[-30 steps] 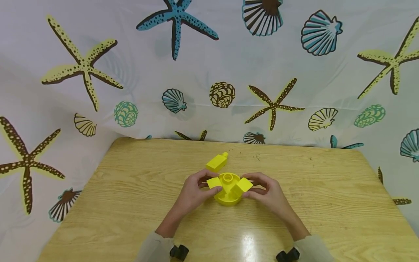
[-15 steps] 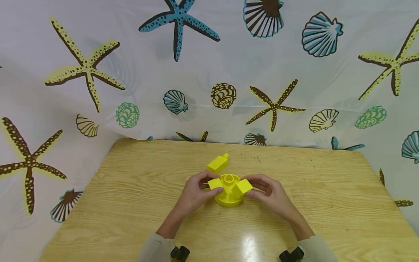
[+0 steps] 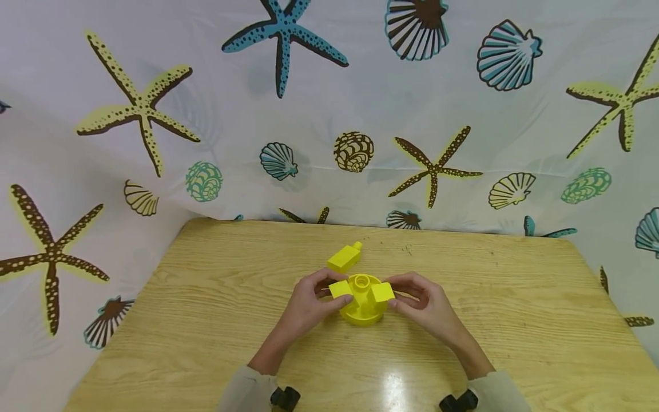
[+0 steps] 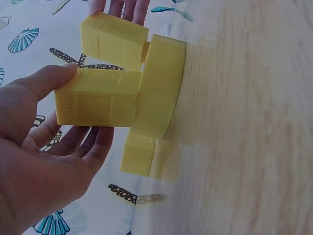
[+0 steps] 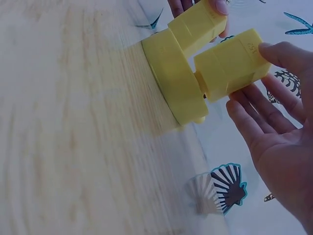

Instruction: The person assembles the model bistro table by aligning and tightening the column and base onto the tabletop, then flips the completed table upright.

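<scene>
A round yellow plastic base (image 3: 362,320) stands on the table between my hands, an open round socket showing at its far side. Two yellow blocks stand on it. My left hand (image 3: 309,303) holds the left block (image 4: 98,98) between thumb and fingers; that block meets the base closely. With thumb and fingers, my right hand (image 3: 427,300) grips the right block (image 5: 230,63). This one leans outward, and a narrow neck shows between it and the base in the right wrist view. A third yellow block (image 3: 344,258) with a round peg lies behind the base.
The wooden table (image 3: 206,297) carries these pieces near its middle. A white cloth (image 3: 319,114) printed with starfish and shells hangs behind and at the sides. A dark wrist camera (image 3: 285,397) is on each sleeve.
The right block has turned in my right hand, so its top face now points differently, and it has shifted slightly left. My left hand keeps its hold. The third block stays put.
</scene>
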`<action>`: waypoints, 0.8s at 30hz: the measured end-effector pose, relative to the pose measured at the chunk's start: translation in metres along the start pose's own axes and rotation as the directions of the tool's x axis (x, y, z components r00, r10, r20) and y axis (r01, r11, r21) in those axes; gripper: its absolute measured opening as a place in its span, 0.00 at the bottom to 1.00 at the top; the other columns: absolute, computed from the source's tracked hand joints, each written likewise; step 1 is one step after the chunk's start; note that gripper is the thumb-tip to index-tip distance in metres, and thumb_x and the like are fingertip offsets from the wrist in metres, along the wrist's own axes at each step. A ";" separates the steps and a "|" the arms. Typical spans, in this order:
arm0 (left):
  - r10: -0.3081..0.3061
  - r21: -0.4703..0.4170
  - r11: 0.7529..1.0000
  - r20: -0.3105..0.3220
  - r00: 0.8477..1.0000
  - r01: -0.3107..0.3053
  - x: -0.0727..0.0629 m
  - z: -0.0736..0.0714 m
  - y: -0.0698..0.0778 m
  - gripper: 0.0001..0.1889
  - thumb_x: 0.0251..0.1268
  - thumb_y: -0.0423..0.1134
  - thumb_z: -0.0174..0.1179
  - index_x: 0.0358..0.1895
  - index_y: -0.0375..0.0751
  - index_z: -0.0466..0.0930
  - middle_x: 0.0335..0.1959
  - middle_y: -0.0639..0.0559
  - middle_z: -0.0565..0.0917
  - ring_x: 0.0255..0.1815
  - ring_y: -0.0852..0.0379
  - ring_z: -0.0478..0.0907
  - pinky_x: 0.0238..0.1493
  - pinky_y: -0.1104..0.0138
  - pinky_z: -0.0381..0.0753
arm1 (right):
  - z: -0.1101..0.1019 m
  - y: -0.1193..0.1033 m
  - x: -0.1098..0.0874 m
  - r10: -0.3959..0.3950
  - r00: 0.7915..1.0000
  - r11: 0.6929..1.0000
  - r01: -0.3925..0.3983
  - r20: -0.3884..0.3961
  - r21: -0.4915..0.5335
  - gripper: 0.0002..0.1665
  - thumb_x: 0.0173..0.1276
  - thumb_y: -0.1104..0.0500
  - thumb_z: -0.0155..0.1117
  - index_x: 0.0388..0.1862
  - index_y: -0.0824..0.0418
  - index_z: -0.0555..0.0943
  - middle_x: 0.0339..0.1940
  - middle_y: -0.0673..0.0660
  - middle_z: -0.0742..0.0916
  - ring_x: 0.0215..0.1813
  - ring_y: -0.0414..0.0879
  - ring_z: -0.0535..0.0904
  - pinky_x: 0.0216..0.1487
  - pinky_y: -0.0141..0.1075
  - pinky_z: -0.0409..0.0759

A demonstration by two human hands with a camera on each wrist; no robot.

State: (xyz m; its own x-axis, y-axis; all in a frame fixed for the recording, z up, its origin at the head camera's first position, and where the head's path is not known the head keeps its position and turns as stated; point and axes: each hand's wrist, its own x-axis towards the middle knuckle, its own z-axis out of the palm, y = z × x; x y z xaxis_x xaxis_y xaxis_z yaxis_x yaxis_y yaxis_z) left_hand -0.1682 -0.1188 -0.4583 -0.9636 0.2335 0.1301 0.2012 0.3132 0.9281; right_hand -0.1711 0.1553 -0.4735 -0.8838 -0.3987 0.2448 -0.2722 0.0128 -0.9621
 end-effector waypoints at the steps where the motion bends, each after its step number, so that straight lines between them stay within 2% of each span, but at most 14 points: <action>1: 0.001 -0.004 1.000 0.002 1.000 -0.001 0.000 0.000 0.000 0.19 0.62 0.35 0.74 0.54 0.37 0.83 0.55 0.48 0.84 0.56 0.49 0.81 0.60 0.52 0.82 | 0.001 0.000 0.000 -0.001 1.000 1.000 0.001 -0.006 0.005 0.22 0.68 0.68 0.71 0.60 0.69 0.79 0.61 0.68 0.81 0.63 0.52 0.81 0.61 0.41 0.81; 6: 0.004 -0.018 1.000 0.014 1.000 -0.004 0.000 0.000 -0.002 0.19 0.62 0.35 0.74 0.55 0.36 0.83 0.55 0.46 0.84 0.56 0.49 0.81 0.59 0.53 0.82 | 0.005 0.001 0.002 0.016 0.999 1.000 -0.016 -0.030 -0.004 0.20 0.65 0.69 0.74 0.54 0.68 0.78 0.56 0.67 0.81 0.61 0.57 0.81 0.60 0.43 0.82; 11: 0.003 -0.017 1.000 0.013 1.000 -0.003 0.000 0.000 -0.002 0.19 0.62 0.35 0.74 0.55 0.36 0.83 0.55 0.48 0.84 0.55 0.50 0.81 0.59 0.54 0.83 | 0.010 0.002 0.006 0.023 0.998 0.993 -0.029 -0.056 -0.116 0.21 0.63 0.63 0.77 0.51 0.62 0.78 0.53 0.61 0.82 0.55 0.56 0.81 0.58 0.43 0.84; 18: 0.007 -0.023 1.000 0.017 1.000 -0.006 0.000 0.000 -0.001 0.19 0.62 0.34 0.74 0.55 0.36 0.83 0.55 0.47 0.84 0.56 0.49 0.81 0.59 0.54 0.83 | 0.016 0.003 0.012 -0.011 1.000 0.965 0.004 -0.026 -0.264 0.26 0.65 0.57 0.77 0.62 0.54 0.82 0.55 0.51 0.83 0.47 0.52 0.80 0.55 0.44 0.84; 24: 0.005 -0.016 1.000 0.005 1.000 -0.005 0.000 -0.002 -0.002 0.19 0.62 0.35 0.74 0.55 0.37 0.83 0.55 0.48 0.84 0.56 0.49 0.81 0.59 0.53 0.82 | 0.019 -0.001 0.017 -0.003 1.000 0.961 -0.003 -0.020 -0.278 0.27 0.66 0.56 0.77 0.63 0.56 0.82 0.58 0.51 0.85 0.50 0.52 0.80 0.55 0.44 0.84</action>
State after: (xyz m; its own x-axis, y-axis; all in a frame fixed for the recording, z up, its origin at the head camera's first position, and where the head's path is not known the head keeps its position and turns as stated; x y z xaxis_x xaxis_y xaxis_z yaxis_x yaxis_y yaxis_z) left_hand -0.1693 -0.1207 -0.4594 -0.9617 0.2398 0.1328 0.2030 0.2976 0.9328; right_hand -0.1783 0.1311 -0.4711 -0.8904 -0.3805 0.2497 -0.3648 0.2684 -0.8916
